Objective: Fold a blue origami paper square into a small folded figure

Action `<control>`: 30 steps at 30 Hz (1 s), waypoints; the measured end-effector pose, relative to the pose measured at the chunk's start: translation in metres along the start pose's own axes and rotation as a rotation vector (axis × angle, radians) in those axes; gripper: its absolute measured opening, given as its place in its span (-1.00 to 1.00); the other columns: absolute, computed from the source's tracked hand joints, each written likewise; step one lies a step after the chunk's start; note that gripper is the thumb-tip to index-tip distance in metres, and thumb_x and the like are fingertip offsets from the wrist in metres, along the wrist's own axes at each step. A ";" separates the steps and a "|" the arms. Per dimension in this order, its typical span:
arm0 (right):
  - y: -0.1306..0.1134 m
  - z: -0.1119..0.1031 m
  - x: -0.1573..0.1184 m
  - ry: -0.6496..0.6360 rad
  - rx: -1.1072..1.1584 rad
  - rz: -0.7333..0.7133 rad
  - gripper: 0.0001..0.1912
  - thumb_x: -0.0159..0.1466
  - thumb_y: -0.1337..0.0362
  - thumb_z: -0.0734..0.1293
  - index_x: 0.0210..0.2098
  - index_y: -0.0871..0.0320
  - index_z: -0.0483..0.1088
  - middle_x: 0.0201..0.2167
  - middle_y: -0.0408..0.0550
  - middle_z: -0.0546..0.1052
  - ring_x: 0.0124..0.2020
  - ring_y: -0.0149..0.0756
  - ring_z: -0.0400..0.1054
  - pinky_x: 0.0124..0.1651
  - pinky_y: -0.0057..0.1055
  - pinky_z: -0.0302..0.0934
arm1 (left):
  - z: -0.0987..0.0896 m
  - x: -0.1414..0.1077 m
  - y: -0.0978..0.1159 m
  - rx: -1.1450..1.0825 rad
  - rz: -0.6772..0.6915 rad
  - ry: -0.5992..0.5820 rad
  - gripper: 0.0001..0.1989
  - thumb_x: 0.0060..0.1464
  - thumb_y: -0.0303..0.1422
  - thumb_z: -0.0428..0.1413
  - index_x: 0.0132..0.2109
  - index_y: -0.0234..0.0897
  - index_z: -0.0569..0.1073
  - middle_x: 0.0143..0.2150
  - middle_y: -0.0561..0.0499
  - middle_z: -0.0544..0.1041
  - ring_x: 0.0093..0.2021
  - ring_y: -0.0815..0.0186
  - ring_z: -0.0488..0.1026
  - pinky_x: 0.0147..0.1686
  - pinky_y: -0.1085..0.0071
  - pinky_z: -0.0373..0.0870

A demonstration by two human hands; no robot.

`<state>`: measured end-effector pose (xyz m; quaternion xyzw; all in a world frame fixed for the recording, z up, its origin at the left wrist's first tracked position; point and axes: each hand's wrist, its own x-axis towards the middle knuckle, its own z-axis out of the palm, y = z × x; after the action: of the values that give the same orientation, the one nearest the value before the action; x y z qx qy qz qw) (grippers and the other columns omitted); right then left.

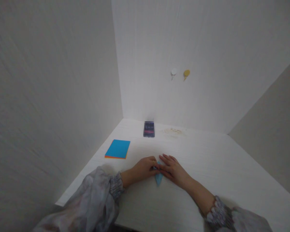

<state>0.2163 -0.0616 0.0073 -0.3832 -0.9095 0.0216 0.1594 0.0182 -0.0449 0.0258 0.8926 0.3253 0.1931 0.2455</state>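
paper [159, 179] was pinched by the left hand [145, 168]; at the right hand [174, 170], grip could not be told. folding seemed underway; creasing was needed.

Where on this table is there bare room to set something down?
Widest: the table between right hand and right wall. Another: between the folded paper and the front edge, flanked by the arms. Crowded: the middle, where left hand and right hand partly cover that paper. The stack, dark object and brownish marks sit farther back.
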 end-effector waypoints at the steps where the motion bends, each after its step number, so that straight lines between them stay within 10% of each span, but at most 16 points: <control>1: 0.001 0.000 0.000 0.034 0.019 -0.018 -0.71 0.23 0.22 0.15 -0.06 0.00 0.29 0.07 0.00 0.23 0.09 -0.12 0.04 0.03 -0.08 -0.01 | 0.001 0.000 0.000 0.011 0.024 -0.012 -0.86 -0.03 -0.34 0.08 -0.30 -0.28 0.46 -0.31 0.01 0.39 -0.31 0.36 0.34 -0.28 0.51 0.25; 13: -0.001 -0.009 0.004 -0.009 -0.039 -0.249 -0.63 0.19 0.11 0.19 -0.08 0.17 0.29 -0.17 0.07 0.43 -0.10 -0.18 0.25 -0.09 -0.21 0.15 | -0.001 -0.003 -0.011 -0.060 0.100 -0.004 -0.80 0.08 -0.37 -0.04 -0.23 -0.29 0.45 -0.26 -0.04 0.40 -0.22 0.33 0.33 -0.16 0.44 0.23; 19: -0.009 -0.003 0.004 0.071 -0.129 -0.283 -0.79 0.22 0.36 0.13 -0.21 0.22 0.34 -0.27 0.08 0.47 -0.18 -0.24 0.30 -0.09 -0.22 0.15 | -0.008 -0.004 -0.012 -0.153 0.118 -0.036 -0.74 0.05 -0.25 0.00 -0.16 -0.28 0.43 -0.23 -0.04 0.39 -0.21 0.35 0.34 -0.16 0.48 0.24; 23: -0.008 -0.005 0.007 0.152 -0.020 -0.239 -0.82 0.20 0.40 0.14 -0.24 0.20 0.32 -0.30 -0.01 0.47 -0.24 -0.30 0.32 -0.07 -0.24 0.14 | -0.008 -0.006 -0.010 -0.121 0.129 -0.016 -0.50 -0.18 -0.16 0.17 -0.06 -0.24 0.36 -0.16 -0.04 0.40 -0.17 0.27 0.33 -0.13 0.41 0.22; 30: -0.010 -0.014 0.008 0.176 0.264 0.081 -0.84 0.21 0.24 0.15 -0.26 0.14 0.28 -0.38 -0.01 0.44 -0.32 -0.28 0.31 -0.25 -0.32 0.22 | 0.003 -0.002 -0.004 -0.476 -0.137 0.174 -0.84 0.01 -0.34 0.03 -0.28 -0.32 0.43 -0.37 0.02 0.49 -0.35 0.37 0.41 -0.31 0.48 0.30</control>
<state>0.2085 -0.0643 0.0247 -0.3958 -0.8650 0.1136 0.2866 0.0165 -0.0443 0.0210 0.7655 0.3503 0.3232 0.4322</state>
